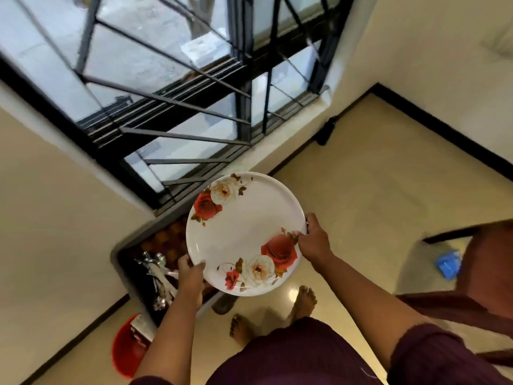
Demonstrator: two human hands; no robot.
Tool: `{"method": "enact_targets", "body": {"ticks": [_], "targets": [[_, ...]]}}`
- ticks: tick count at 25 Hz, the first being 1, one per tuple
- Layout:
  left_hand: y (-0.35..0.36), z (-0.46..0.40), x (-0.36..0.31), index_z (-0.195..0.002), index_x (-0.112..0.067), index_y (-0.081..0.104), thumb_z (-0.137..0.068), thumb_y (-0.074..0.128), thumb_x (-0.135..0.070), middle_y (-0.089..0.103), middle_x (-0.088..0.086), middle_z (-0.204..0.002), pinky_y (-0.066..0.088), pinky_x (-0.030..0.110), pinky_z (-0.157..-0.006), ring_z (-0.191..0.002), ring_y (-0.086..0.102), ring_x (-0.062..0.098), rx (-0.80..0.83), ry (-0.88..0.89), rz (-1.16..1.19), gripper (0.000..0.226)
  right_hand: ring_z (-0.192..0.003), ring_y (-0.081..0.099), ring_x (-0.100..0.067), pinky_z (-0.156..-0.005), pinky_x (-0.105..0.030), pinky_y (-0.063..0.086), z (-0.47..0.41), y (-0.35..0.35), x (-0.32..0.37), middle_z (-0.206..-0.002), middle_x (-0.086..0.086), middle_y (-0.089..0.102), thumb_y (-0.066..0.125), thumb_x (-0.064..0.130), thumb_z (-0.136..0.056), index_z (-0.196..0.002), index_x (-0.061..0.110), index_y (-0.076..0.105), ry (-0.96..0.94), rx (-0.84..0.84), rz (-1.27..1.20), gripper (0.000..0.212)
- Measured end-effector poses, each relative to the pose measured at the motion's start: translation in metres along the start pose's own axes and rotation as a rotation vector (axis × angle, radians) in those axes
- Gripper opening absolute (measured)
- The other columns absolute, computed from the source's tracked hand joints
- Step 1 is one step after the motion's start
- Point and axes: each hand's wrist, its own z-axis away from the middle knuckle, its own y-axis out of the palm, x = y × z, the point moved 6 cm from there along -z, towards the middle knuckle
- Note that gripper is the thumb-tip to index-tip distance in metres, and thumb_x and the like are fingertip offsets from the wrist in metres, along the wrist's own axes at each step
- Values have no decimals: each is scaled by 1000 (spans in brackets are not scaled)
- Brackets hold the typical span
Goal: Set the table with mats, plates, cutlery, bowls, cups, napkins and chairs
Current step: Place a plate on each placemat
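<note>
Big barred window (172, 87) letting in daylight, cream walls (433, 43) either side of it, glossy beige tile floor (361, 190) below with black skirting (444, 126), red bucket (126, 348) bottom-left of it.

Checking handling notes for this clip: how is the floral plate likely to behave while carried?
The floral plate looks rigid and keeps its shape, gripped only at opposite rims by the left hand and right hand. Its glossy surface may be slippery. It is probably breakable if dropped on the hard floor.

A red bucket (126, 348) stands below the barred window (155, 87).
</note>
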Motion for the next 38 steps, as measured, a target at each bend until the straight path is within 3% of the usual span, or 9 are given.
{"method": "enact_targets", "body": {"ticks": [3,8,11,16,20,25,28,31,38], "targets": [[64,8,-11,-136,-19,36,-97,49,-4,54,8,-118,51,52,-92,-108,56,31,73,34,-157,44,-87,59,-22,-73,-33,49,1,-59,-31,-88,7,59,54,7,-91,-106,19,47,67,-133,-60,21],[186,27,-20,-125,-18,46,-91,53,0,60,9,-118,57,52,-79,-102,62,32,242,122,-362,39,-90,58,-24,-78,-34,50,6,-155,-96,-97,-1,60,54,6,-91,-107,18,47,190,-340,-164,21],[261,54,-5,-125,-18,43,-91,56,-1,56,7,-120,58,51,-75,-102,61,31,304,144,-490,40,-90,59,-25,-79,-37,51,17,-218,-145,-99,-2,60,54,8,-91,-110,20,48,285,-460,-241,23],[377,115,26,-119,-19,40,-90,60,-2,50,3,-107,57,44,-75,-97,58,28,445,205,-649,39,-95,58,-25,-79,-36,49,48,-307,-219,-102,-3,60,56,8,-91,-117,16,51,351,-636,-317,28],[456,158,59,-119,-23,40,-90,58,-3,54,3,-107,57,39,-70,-95,60,27,601,288,-729,39,-99,61,-27,-85,-47,55,85,-364,-272,-107,-6,63,56,12,-92,-121,20,50,373,-776,-377,30],[536,206,91,-121,-20,47,-88,55,-7,61,7,-107,58,49,-79,-95,63,29,685,415,-903,36,-96,61,-22,-81,-40,56,140,-396,-327,-104,-2,62,56,14,-93,-121,22,49,448,-955,-450,29],[572,233,122,-118,-18,51,-86,54,-9,64,8,-106,58,45,-73,-94,64,29,776,479,-995,34,-93,63,-17,-80,-39,58,173,-393,-360,-101,3,63,57,14,-93,-113,28,49,524,-1064,-557,26],[609,272,163,-124,-15,47,-89,50,-7,60,7,-108,56,44,-75,-96,61,30,903,513,-1036,35,-89,62,-13,-73,-29,55,205,-401,-395,-93,17,58,56,12,-95,-112,33,44,617,-1170,-612,30],[746,371,231,-130,-11,43,-95,51,-6,55,7,-113,49,36,-81,-98,54,24,1147,608,-1127,36,-91,64,-14,-74,-32,57,234,-470,-460,-94,21,58,57,13,-95,-115,37,43,755,-1402,-703,34]]}}
